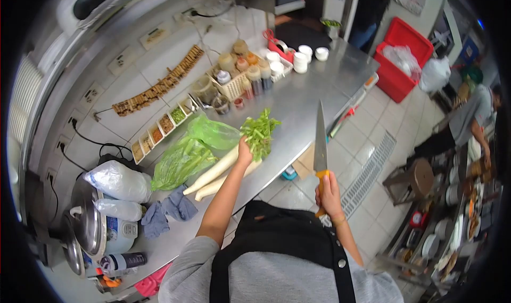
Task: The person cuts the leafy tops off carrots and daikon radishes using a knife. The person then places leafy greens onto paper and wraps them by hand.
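Observation:
My left hand is closed round the top of a long white daikon radish, just below its leafy green stems. A second daikon lies alongside on the steel counter. My right hand grips the orange handle of a large kitchen knife, its blade pointing up and away from me beyond the counter's front edge. Next to the radishes is a green plastic bag with leafy greens showing through it.
Topping containers line the wall beside a basket of sauce bottles. Blue-grey cloths and a rice cooker are at the left. A red cooler stands on the floor; at the right a person leans over shelves near a stool.

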A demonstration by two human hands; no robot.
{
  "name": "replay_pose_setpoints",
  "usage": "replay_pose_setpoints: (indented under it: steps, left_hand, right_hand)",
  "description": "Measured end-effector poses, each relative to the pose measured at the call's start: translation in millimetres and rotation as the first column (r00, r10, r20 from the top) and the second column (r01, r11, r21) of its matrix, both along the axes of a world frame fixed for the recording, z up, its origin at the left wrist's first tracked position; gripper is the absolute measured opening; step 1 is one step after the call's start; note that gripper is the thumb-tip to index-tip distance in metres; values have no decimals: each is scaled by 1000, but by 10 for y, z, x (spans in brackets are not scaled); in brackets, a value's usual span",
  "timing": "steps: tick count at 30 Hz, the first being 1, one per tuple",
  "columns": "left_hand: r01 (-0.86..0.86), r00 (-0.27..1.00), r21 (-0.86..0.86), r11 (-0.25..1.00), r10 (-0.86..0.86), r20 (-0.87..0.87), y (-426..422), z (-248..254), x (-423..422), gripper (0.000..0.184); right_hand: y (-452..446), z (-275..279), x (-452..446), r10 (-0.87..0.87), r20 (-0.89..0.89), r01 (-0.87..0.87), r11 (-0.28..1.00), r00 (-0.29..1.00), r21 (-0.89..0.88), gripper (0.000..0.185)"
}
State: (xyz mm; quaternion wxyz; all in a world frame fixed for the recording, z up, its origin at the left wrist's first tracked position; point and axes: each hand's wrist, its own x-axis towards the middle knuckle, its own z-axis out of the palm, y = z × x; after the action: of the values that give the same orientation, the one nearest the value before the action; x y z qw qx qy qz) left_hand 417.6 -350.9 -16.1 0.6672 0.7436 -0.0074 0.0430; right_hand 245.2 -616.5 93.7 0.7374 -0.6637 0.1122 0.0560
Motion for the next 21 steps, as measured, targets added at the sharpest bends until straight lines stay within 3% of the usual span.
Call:
replay_pose_setpoints:
  steps: [1,2,3,5,6,11,13,14,15,18,19,20,21]
  left_hand:
    - [-3,1000,-346,938,5,3,58,43,84,40]
    - [18,997,-563,826,28,74,122,57,210,40]
    - [3,994,-568,823,61,95,161,309,195,40]
    - [101,994,-909,405,-10,107,223,997,11,42]
    - [69,964,-428,901,50,260,323,1017,46,51]
    - [29,928,-422,906,133,349,389,1229,42,38]
    - [100,970,-386,917,-3,244,266,1285,86,41]
    - [7,962,-103,995,21,273,191,1081,237,49]
    - [-89,953,185,979,29,303,91,839,366,57]
    - [-118,986,162,980,96,134,-318,900,338,71]
    - [-96,990,157,983,79,116,-322,694,419,71]
    - [-342,923,348,873,243,299,-261,343,552,73]
    - [-576,798,464,673,338,500,-192,116,608,75]
  right_hand:
    - [-1,3,0,-5,-2,5,1000,1000,-4,24]
    - [-20,-23,6,5,-7,-5,1000,1000,18,23]
    - [-30,-72,14,-1,-31,1,1000,1000,28,24]
    - [-46,-161,33,37,-52,-36,999,998,25,26]
    - [-37,-181,43,69,-34,-69,997,997,18,26]
    - [25,-226,82,67,-65,-63,996,996,58,27]
    - [70,-209,94,78,-65,-75,996,995,56,27]
    - [87,-200,88,86,-67,-83,995,994,53,27]
    - [105,-209,66,75,-85,-71,996,994,49,27]
    - [154,-240,59,91,-108,-85,995,990,55,27]
    - [164,-263,32,72,-126,-66,997,989,50,27]
    - [164,-288,9,82,-102,-79,996,991,39,26]
    - [165,-297,-17,96,-78,-94,995,992,26,25]
